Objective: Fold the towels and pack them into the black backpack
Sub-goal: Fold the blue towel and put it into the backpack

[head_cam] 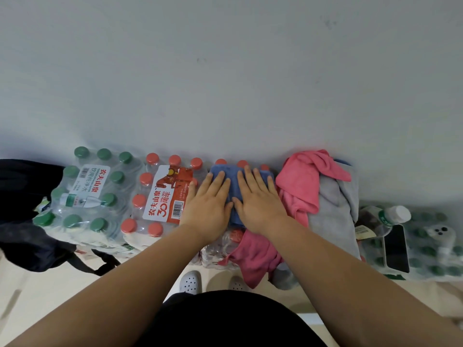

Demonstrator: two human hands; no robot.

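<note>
Pressing blue towel [234, 182] flat under left hand [208, 205] and right hand [259, 204], fingers straight — probably soft, limp, light; best pinched at edges.

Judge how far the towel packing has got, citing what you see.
Done: the blue towel looks folded small. In hand: the left hand and right hand press it flat on a water pack. Left: the pink towel and grey towel lie crumpled beside it, and the backpack shows no towel inside that I can see.
</note>
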